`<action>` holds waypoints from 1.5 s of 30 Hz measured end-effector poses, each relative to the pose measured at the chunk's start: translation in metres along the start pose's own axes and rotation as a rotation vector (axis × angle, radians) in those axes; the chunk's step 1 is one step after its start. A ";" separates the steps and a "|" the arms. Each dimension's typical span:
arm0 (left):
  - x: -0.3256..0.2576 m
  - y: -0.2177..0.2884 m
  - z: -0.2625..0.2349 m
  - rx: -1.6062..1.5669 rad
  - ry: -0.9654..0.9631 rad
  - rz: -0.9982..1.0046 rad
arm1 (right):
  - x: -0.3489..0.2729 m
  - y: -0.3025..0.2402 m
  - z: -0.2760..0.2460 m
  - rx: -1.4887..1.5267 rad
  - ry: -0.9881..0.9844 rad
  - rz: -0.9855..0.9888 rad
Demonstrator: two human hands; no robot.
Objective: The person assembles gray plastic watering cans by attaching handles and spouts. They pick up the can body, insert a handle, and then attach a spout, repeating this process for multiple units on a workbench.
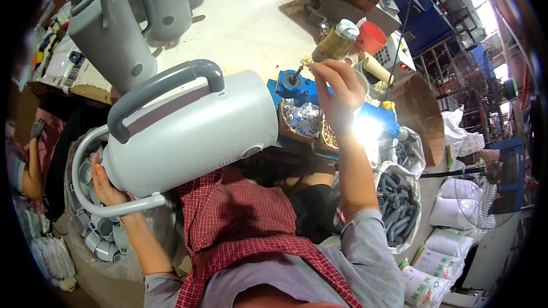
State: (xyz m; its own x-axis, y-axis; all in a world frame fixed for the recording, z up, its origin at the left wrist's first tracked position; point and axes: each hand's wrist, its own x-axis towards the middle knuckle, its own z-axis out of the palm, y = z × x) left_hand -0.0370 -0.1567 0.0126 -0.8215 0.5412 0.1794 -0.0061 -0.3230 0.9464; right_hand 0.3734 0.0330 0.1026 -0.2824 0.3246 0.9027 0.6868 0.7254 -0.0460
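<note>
The pale grey can (197,137) is lying sideways across the centre left of the frame, its mouth facing left and its base sitting just beside the blue machine (306,90). The left hand (111,193) is supporting the mouth end from behind the hoop handle (78,177), fingers extending; whether its thumb is gripping, I cannot tell. Well apart, right of centre, the right hand (342,91) is holding its fingertips bunched near the spindle (298,72); whether they are pinching anything, I cannot tell. The shell is looking like smooth plastic, so it is probably handling as light for its bulk, stiff, slippery and apt to roll. The dark side handle (162,85) is offering the surest hold, while the hoop is possibly swinging and so serving less well
</note>
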 end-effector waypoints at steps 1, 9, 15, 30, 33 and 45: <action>-0.001 0.001 0.004 -0.017 -0.003 -0.017 | 0.001 0.005 0.005 0.009 0.015 -0.031; 0.003 0.002 0.014 0.004 0.023 -0.001 | -0.012 0.016 0.016 0.014 -0.017 -0.066; 0.016 -0.009 0.038 -0.072 -0.024 -0.016 | -0.017 0.015 0.017 0.002 0.026 -0.021; -0.002 -0.037 0.144 -0.263 -0.227 -0.047 | -0.059 0.007 -0.037 0.661 -0.024 0.906; 0.001 -0.045 0.150 -0.256 -0.236 -0.048 | -0.064 0.014 -0.039 0.660 -0.022 0.906; 0.013 -0.066 0.149 -0.158 -0.328 -0.058 | -0.059 0.024 -0.048 0.539 -0.213 1.054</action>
State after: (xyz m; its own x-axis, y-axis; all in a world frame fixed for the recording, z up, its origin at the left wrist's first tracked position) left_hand 0.0377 -0.0128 -0.0071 -0.5911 0.7739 0.2272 -0.1563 -0.3863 0.9091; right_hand 0.4388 0.0023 0.0684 0.1091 0.9677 0.2273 0.2925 0.1873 -0.9377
